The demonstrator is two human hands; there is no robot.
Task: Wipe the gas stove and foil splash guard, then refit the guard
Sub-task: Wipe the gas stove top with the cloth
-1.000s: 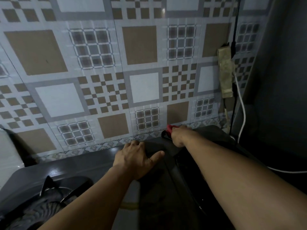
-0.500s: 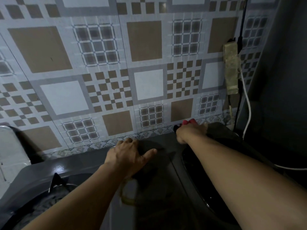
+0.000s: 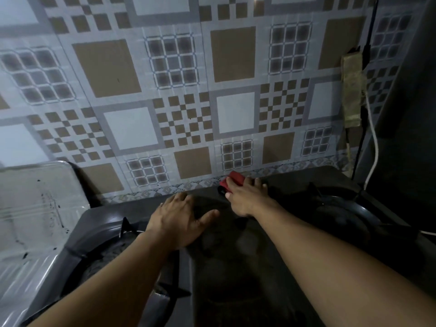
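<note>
While the right hand (image 3: 245,197) works a red-and-black scrubbing tool (image 3: 232,181) along the back edge of the gas stove (image 3: 236,267), the sensible way to do this step is to keep short, firm strokes tight against the tiled wall (image 3: 179,102), letting the left hand (image 3: 177,220) brace the top. That left hand lies flat and spread, holding nothing; the right grip is closed over the tool, which pokes out beyond the fingers toward the wall. The foil splash guard (image 3: 35,208) stands at the stove's left side, well apart from both hands, spotted with dark specks.
</note>
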